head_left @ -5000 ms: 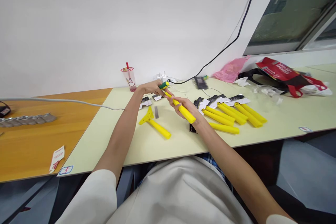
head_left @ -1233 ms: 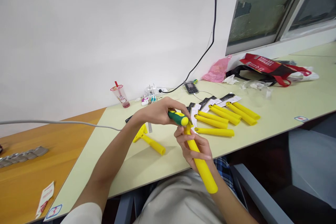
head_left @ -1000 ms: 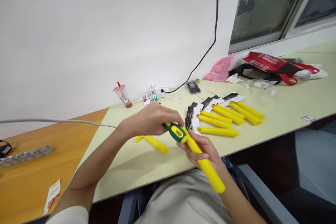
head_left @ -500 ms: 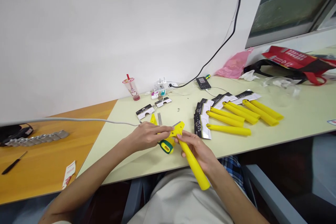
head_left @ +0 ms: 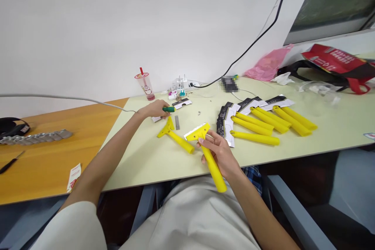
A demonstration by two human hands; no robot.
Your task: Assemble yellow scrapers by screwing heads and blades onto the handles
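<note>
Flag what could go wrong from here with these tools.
The right hand holds a yellow scraper just below its metal blade; a slip might cut that hand. The left hand, on the green handle, sits near the loose metal strip and could brush it. Small bits nearby might scatter.

In our right hand we gripped a yellow scraper, its head pointing to eleven o'clock. At ten o'clock from it, our left hand held a green-handled tool. A second scraper lay between nine and ten o'clock, a metal blade near its head. Between two and three o'clock we had yellow handles fanned out beside black-and-white cards.
</note>
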